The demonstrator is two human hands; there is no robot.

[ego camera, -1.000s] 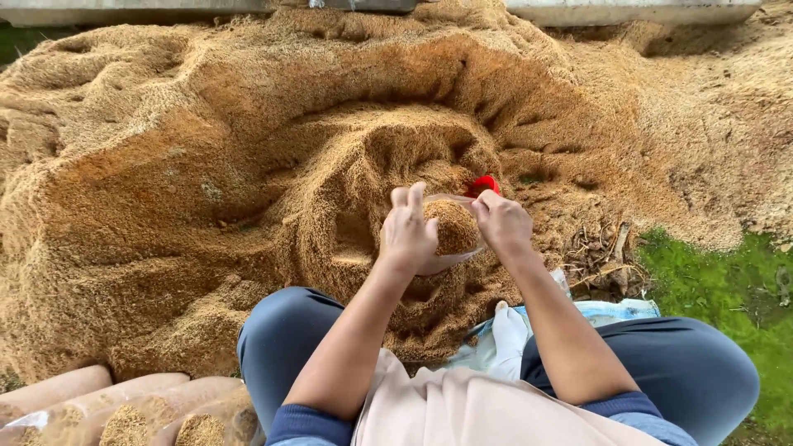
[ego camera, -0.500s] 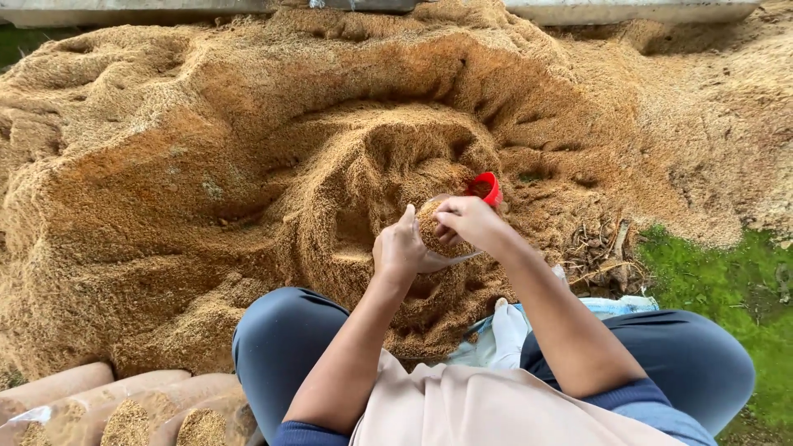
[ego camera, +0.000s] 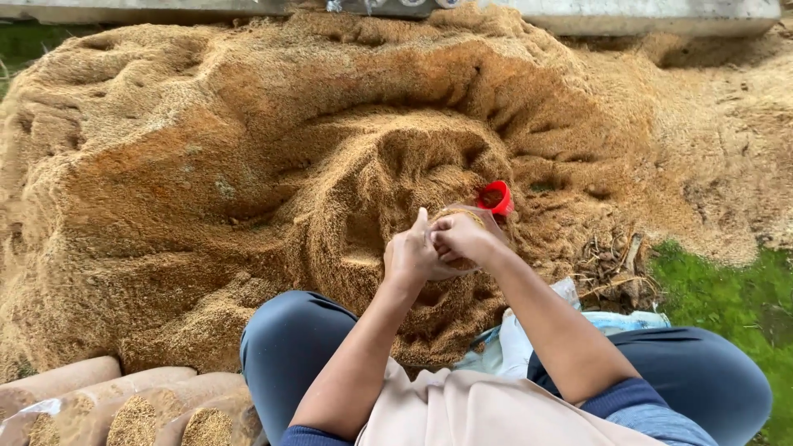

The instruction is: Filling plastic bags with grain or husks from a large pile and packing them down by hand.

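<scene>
Hands meet over the husk pile (ego camera: 206, 206): left hand (ego camera: 410, 256) and right hand (ego camera: 462, 239) both grip a clear bag (ego camera: 462, 216) stuffed with husk, red scoop (ego camera: 496, 198) just beyond

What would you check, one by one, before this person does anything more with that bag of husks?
1. Both hands on the bag: ok. Left hand and right hand meet at the clear bag.
2. Bag filled: ok, husks show at its mouth.
3. Bag closed: cannot tell, the fingers hide the neck.
4. Red scoop within reach: ok, it lies in the husk pile just beyond the bag.
5. Filled bags out of the way: ok, they lie by the left knee.
6. Spare bags at hand: ok, between the knees.
</scene>
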